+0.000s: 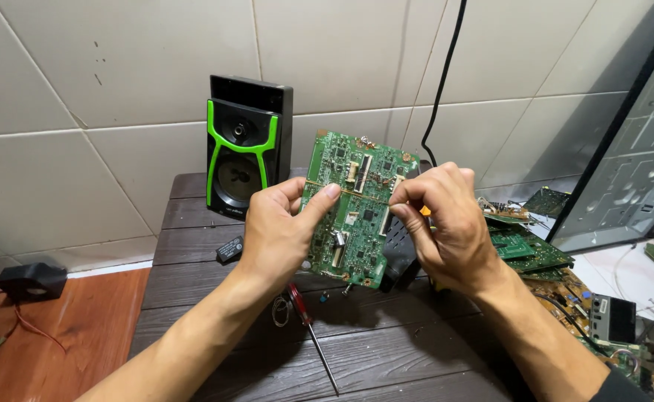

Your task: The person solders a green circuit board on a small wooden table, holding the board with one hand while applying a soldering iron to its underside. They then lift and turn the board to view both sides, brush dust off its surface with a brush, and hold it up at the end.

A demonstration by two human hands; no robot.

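Biggest thing in shot is the dark slatted bench (386, 357), then the grey metal panel (632, 179) leaning off its right edge. 1 black speaker with green trim (247, 152) stands at the back edge, left of centre. 1 heap of loose green boards (528, 249) spills along the right edge; too jumbled to count, at least 4.

The green circuit board (353, 208) is up in the air over the middle of the bench, tilted upright. The left hand (275, 234) pinches its left edge, thumb pressed on the face. The right hand (438, 223) is clenched on the right edge, fingertips pinching something small and orange I can't make out.

Risk as I see it: that grip is thumb-on-components, so a flex or slip could crack a solder joint or drop the board onto the black lump directly below it.

Small stuff: 1 red-handled screwdriver (308, 324) near the front edge, 1 little black block (229, 250) by the speaker, 2 loose screws or so.
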